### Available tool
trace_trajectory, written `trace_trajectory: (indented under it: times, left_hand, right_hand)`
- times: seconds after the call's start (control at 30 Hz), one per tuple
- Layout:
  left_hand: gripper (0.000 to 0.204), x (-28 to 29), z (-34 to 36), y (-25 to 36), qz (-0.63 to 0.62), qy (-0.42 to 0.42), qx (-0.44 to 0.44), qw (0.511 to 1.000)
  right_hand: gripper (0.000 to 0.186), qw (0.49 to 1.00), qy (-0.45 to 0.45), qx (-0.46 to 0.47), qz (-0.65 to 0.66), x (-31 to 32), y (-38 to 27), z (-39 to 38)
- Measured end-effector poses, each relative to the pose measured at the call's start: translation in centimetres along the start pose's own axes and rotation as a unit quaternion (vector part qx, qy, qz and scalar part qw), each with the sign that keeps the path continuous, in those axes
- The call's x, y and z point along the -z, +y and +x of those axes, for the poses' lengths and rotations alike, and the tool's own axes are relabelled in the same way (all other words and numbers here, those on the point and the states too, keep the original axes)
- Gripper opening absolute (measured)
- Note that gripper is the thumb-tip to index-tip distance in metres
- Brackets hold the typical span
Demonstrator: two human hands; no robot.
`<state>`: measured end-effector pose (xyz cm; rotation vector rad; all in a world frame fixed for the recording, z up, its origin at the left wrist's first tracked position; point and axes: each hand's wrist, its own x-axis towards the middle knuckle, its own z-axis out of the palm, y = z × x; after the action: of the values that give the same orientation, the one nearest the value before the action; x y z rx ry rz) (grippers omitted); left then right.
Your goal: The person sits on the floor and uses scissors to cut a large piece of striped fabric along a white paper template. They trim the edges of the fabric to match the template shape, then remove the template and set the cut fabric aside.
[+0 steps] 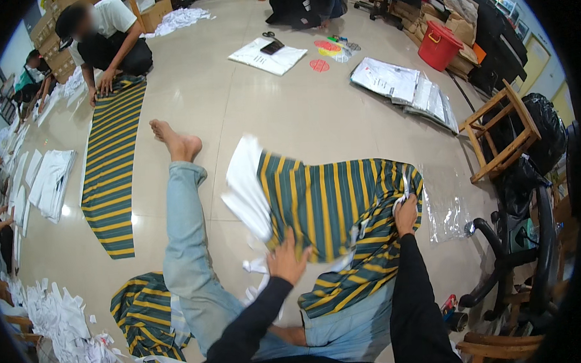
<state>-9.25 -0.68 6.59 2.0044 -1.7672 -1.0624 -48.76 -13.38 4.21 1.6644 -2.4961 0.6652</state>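
Observation:
A striped cloth (324, 199) in dark green and yellow spreads over the floor and across my right leg, bunched and folded on its right side. My left hand (287, 258) lies on its lower left part, fingers apart and slightly blurred. My right hand (405, 217) is closed on the gathered right end, beside a narrow white strip. Off the cloth's left end hang white pieces (244, 187), smeared by motion; I cannot tell whether they are joined to it. Another crumpled striped cloth (147, 311) lies outside my left leg.
A person (113, 46) crouches at the far left over a long striped cloth (115, 176). White scraps (57, 321) heap at the left. Bagged garments (400, 89), a red bucket (439, 45), a wooden stool (502, 130) and a black chair base (501, 256) stand to the right.

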Motion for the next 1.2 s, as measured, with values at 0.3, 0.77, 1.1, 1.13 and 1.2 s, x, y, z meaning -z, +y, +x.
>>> trace_trajectory:
  times: [0.3, 0.77, 1.1, 1.13, 1.2]
  left_hand:
    - [0.09, 1.9, 6.2, -11.1, 0.176, 0.207, -0.023, 0.962]
    - [0.096, 4.6, 12.1, -12.1, 0.255, 0.161, -0.09, 0.949]
    - [0.086, 7.5, 19.3, -5.5, 0.244, 0.259, -0.152, 0.922]
    - [0.088, 6.5, 17.4, -6.3, 0.255, 0.225, -0.152, 0.928]
    - [0.091, 5.3, 13.6, -9.7, 0.263, 0.163, -0.109, 0.945]
  right_hand:
    - [0.05, 0.956, -0.111, 0.148, 0.227, -1.8, -12.5, -4.8]
    - [0.054, 0.965, -0.108, 0.105, 0.215, -5.2, -11.5, -4.0]
    - [0.052, 0.931, -0.036, 0.187, 0.311, -4.7, -19.9, 0.5]
    - [0.053, 0.922, -0.032, 0.199, 0.33, -4.1, -19.8, -2.1]
    - [0.056, 0.913, -0.091, 0.19, 0.35, -3.1, -19.7, -8.7]
